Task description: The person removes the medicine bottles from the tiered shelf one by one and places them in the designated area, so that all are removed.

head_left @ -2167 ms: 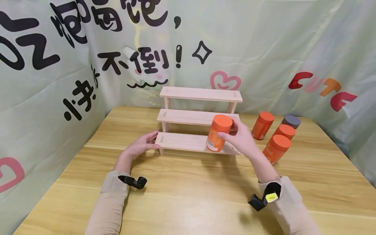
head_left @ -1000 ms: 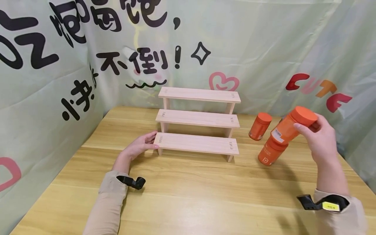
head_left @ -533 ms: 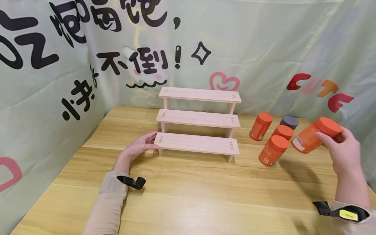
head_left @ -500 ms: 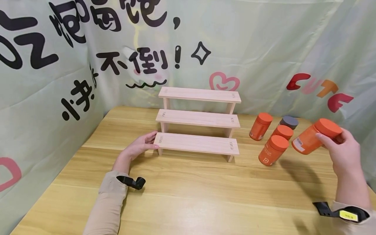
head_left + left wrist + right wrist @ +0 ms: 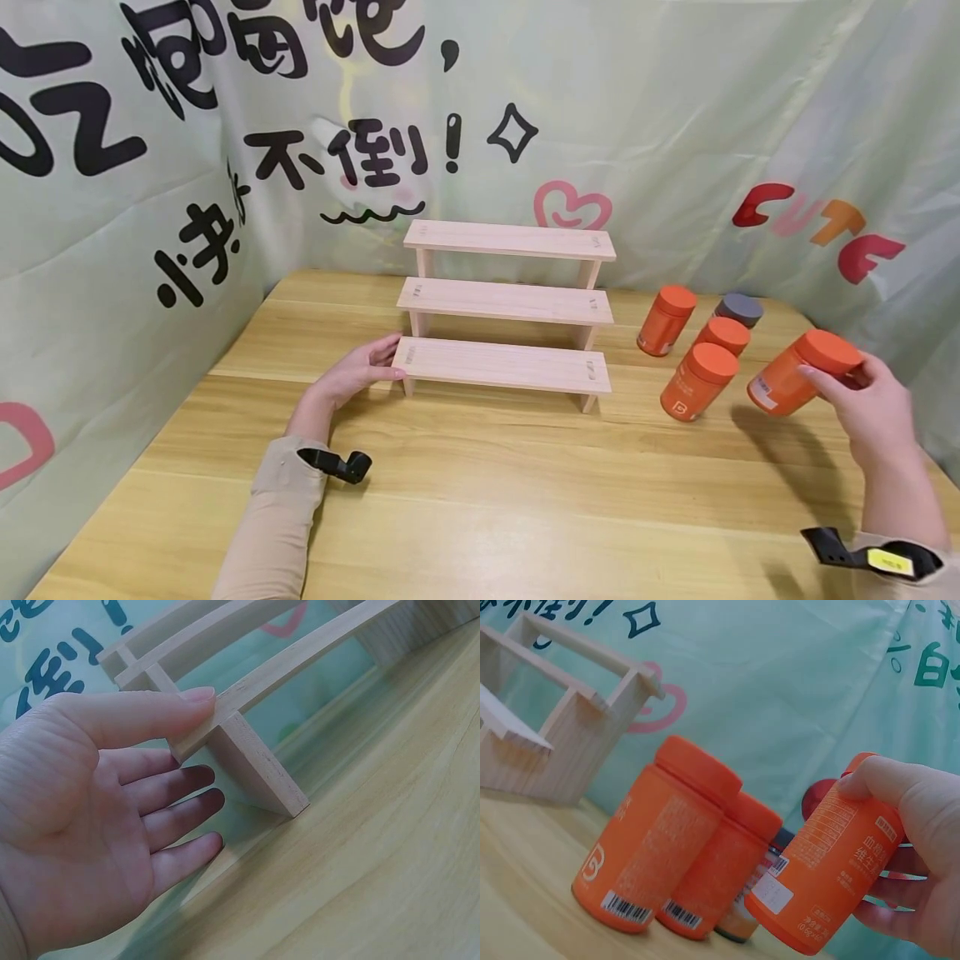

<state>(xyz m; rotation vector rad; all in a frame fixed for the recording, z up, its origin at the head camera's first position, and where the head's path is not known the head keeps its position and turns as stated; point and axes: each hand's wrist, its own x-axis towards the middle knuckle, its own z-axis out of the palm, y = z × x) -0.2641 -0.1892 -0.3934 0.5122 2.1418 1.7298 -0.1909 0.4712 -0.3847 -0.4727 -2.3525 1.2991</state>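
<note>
A three-tier wooden step shelf [image 5: 502,362] stands on the table, with nothing on its steps. At its lower left end is my left hand [image 5: 358,372]; in the left wrist view the thumb lies on the lowest board and the index finger is just under its corner, pinching it. The other fingers are loosely bent below. My right hand [image 5: 873,404] grips an orange supplement bottle [image 5: 787,387] near its orange lid. The bottle tilts, its base toward the left, above the table at the right. In the right wrist view its label and white sticker [image 5: 772,893] show.
Left of the held bottle stand several upright bottles: a front orange one [image 5: 692,392], another orange one [image 5: 723,333] behind it, one with a grey-blue lid [image 5: 738,309], and an orange one [image 5: 663,325] nearer the shelf. A printed cloth [image 5: 675,125] hangs behind the wooden table [image 5: 480,500].
My right hand has carried the orange bottle from over the lowest step rightward, past the standing bottles, and lowered it slightly in the last half second. The left hand has stayed at the shelf.
</note>
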